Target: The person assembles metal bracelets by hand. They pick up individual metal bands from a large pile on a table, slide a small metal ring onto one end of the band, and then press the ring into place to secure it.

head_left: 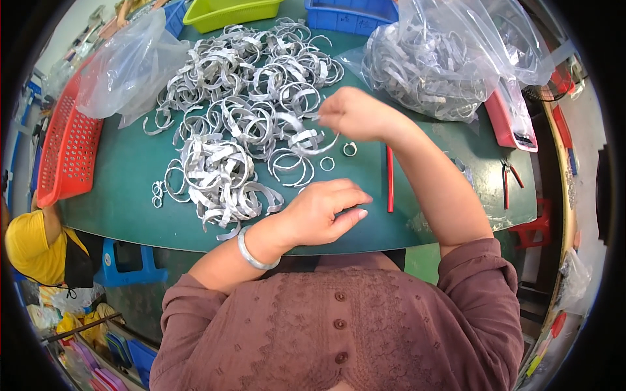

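Note:
My right hand [355,114] reaches over the right edge of a large heap of grey-white open cuff bangles [244,124]. Its fingers are bent together beside a slightly blurred bangle, and I cannot make out what is between them. Lower down, my left hand [326,212] hovers or rests near the table's front edge, thumb apart from the loosely stretched fingers, holding nothing. A pale bangle [244,250] circles my left wrist. Two small rings [350,149] lie between my hands, and a red stick-like tool [390,179] lies just to their right.
A clear bag of more bangles [430,72] stands at the back right, near a pink tray [508,120]. Red-handled pliers [507,182] lie at right. A red basket [68,140], green tray [228,14] and blue bin [352,16] edge the table. A person in yellow [39,244] is at left.

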A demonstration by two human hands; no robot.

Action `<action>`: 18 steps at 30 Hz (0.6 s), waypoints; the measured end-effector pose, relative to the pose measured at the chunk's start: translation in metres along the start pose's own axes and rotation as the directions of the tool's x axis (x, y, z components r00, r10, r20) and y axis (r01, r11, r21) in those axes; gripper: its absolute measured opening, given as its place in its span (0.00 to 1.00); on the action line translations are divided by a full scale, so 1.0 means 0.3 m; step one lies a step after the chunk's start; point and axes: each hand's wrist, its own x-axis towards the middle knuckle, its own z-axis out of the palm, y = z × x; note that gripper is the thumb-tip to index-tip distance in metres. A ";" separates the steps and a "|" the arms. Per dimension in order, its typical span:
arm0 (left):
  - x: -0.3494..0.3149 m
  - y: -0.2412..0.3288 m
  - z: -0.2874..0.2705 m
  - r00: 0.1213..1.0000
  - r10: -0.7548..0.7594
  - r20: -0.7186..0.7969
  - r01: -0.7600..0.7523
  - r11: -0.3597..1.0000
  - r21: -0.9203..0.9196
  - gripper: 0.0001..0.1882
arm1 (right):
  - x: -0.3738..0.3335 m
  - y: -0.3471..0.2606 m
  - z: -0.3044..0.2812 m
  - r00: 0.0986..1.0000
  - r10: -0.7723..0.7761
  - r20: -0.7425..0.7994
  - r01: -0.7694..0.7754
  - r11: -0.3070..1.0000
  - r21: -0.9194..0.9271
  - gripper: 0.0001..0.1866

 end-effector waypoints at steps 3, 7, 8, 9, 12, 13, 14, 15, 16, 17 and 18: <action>0.000 0.003 -0.002 1.000 -0.005 -0.001 0.005 1.000 0.012 0.08 | 0.003 -0.016 -0.005 0.999 -0.017 0.034 0.021 0.990 -0.138 0.10; 0.001 -0.001 -0.005 1.000 -0.026 0.003 0.026 1.000 -0.004 0.08 | 0.002 -0.014 -0.007 0.991 -0.082 0.102 0.099 0.981 -0.169 0.10; 0.001 0.001 -0.006 1.000 -0.022 -0.003 0.022 1.000 -0.004 0.07 | -0.001 -0.017 -0.005 0.979 -0.091 0.182 0.123 0.978 -0.171 0.10; 0.001 0.001 -0.004 1.000 -0.017 -0.011 0.017 1.000 -0.006 0.07 | -0.005 -0.024 -0.017 0.982 -0.115 0.150 0.146 0.964 -0.220 0.10; 0.003 0.005 -0.003 0.997 -0.074 -0.035 0.073 0.997 -0.030 0.06 | -0.028 -0.010 -0.064 0.999 -0.043 -0.016 0.042 0.996 -0.079 0.11; 0.004 0.008 -0.005 0.994 -0.105 -0.042 0.103 0.994 -0.043 0.05 | -0.044 0.012 -0.068 0.999 -0.030 -0.018 0.030 1.000 -0.004 0.12; 0.004 0.011 -0.006 0.984 -0.166 -0.064 0.163 0.985 -0.056 0.05 | -0.062 0.017 -0.071 0.999 0.005 -0.032 -0.003 0.999 0.054 0.12; 0.001 0.014 -0.010 0.969 -0.230 -0.087 0.224 0.972 -0.067 0.05 | -0.080 0.014 -0.064 0.998 0.037 -0.042 -0.032 0.993 0.114 0.12; -0.003 0.017 -0.012 0.950 -0.292 -0.109 0.285 0.955 -0.079 0.05 | -0.095 0.013 -0.058 0.996 0.069 -0.051 -0.059 0.983 0.174 0.12; -0.005 0.018 -0.011 0.919 -0.359 -0.165 0.339 0.931 -0.137 0.06 | -0.102 0.027 -0.046 0.997 0.066 -0.035 -0.057 0.971 0.231 0.12; -0.010 0.002 -0.009 0.890 -0.426 -0.163 0.390 0.896 -0.213 0.07 | -0.109 0.035 -0.034 0.994 0.104 -0.020 -0.095 0.960 0.263 0.12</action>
